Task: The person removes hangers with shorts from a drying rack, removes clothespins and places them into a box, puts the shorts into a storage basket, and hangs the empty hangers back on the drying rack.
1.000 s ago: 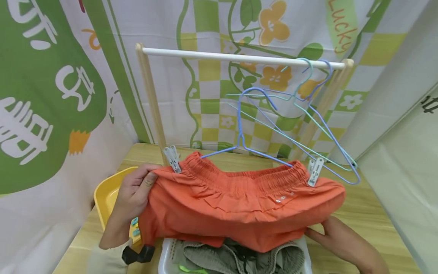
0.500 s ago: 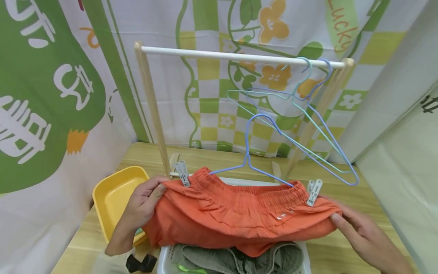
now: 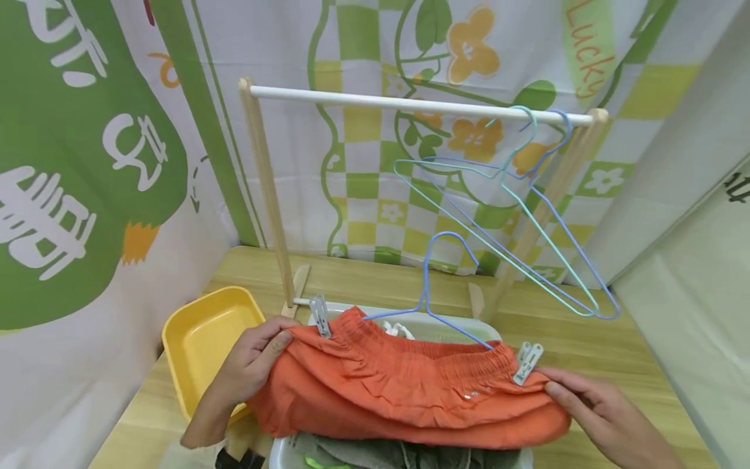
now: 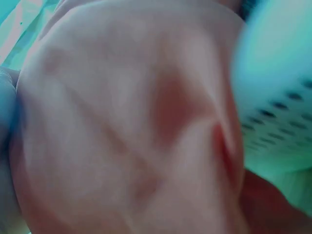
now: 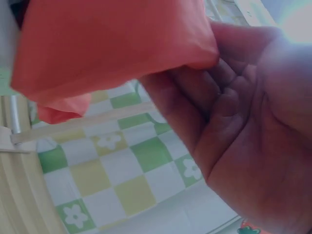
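Orange shorts (image 3: pixel 410 397) with a gathered waistband stretch between my two hands above a basket. A blue hanger (image 3: pixel 426 286) sits inside the waistband, its hook sticking up free of the rack. One grey clothespin (image 3: pixel 319 316) clips the waist at the left, and another clothespin (image 3: pixel 528 363) clips it at the right. My left hand (image 3: pixel 253 358) pinches the left edge of the shorts between thumb and fingers. On the right edge, my right hand (image 3: pixel 597 407) pinches the cloth, thumb on top and fingers beneath. The left wrist view shows mostly blurred palm.
A wooden rack with a white rod (image 3: pixel 375 100) stands behind, bearing a mint hanger (image 3: pixel 545 241) and a second blue hanger (image 3: pixel 577 244) at its right end. The yellow bin (image 3: pixel 202 345) stands left. Under the shorts, the white basket (image 3: pixel 280 451) holds grey-green clothing (image 3: pixel 363 452).
The shorts and hanger have come down and nearer the basket. My right hand has moved from beneath the right side to pinch its edge. The left hand has lowered slightly rightward, keeping its hold.
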A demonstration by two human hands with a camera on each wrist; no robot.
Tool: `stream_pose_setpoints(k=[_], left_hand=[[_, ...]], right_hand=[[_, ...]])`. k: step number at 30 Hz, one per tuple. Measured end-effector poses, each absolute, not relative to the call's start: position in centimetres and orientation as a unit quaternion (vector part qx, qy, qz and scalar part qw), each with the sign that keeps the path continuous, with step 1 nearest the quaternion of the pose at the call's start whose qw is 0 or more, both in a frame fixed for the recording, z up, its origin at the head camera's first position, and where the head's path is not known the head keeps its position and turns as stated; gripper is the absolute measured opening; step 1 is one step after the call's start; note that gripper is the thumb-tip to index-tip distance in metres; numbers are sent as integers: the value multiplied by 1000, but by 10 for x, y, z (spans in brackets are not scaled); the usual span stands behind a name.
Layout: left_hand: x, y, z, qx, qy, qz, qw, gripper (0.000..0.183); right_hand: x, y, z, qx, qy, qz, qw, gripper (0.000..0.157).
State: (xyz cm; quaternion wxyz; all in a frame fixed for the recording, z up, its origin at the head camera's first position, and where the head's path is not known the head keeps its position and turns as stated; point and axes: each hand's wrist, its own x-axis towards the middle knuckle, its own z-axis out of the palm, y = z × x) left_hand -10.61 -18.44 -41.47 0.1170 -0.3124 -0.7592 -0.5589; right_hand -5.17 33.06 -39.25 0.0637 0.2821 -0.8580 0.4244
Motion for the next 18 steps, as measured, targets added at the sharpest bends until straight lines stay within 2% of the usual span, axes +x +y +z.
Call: stream_pose_setpoints(k=[5, 9, 18], left_hand=[[-102, -186, -423, -324, -756, -562, 87, 37], [-104, -183, -426, -333, -748, -570, 68, 36], [-108, -178, -418, -328, -783, -525, 62, 32]], right_hand=[[-54, 330, -402, 319, -838, 442, 23, 48], [-55, 327, -402, 330, -831, 447, 16, 47], [-56, 319, -396, 309, -855, 406, 98, 51]])
